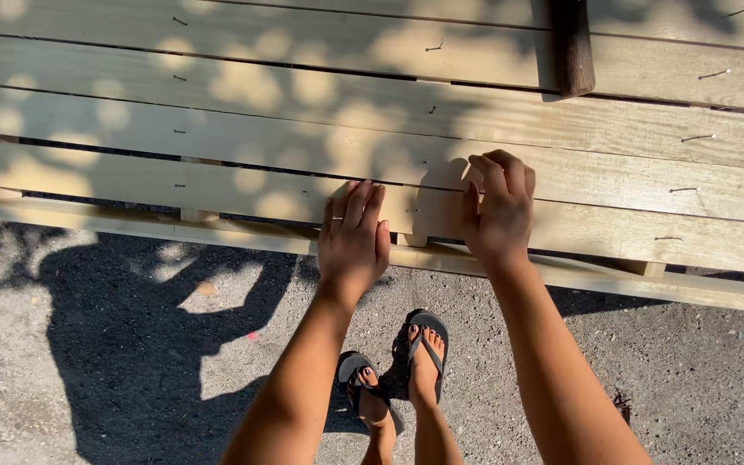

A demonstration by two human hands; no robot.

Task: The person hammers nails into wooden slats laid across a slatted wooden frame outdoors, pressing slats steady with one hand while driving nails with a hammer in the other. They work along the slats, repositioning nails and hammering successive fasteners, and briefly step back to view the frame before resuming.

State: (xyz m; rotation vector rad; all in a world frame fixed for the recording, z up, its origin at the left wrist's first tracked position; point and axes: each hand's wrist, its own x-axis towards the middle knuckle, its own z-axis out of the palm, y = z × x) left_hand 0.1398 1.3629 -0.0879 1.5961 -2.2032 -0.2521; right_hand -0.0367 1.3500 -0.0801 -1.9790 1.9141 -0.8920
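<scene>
Forearms fill the bottom edge, both cut off above the elbow. Between them, at 6 o'clock, two feet in dark flip-flops (406,366) stand on grey gravel ground (691,379); the nearer foot is partly covered by the left forearm. A large shadow lies over the gravel at 8 o'clock, so detail there is hard to read.

Left hand (353,237): flat, palm down, fingers together and straight, tips pointing to 12 o'clock. It rests on the nearest slat (88,176) of a pale wooden slatted panel; its heel overhangs the slat's lower edge and the thin rail (647,284) below.

Right hand (499,207): fingers curled and close together, tips pressed on the same slat near the gap above it. Whether they pinch anything I cannot tell; the knuckles hide it.

Farther, toward 12 o'clock: more slats with small nails (697,137), some lying flat or bent. A dark post (572,47) is cut off by the top edge at 1 o'clock. Dappled light blurs the wood grain.
</scene>
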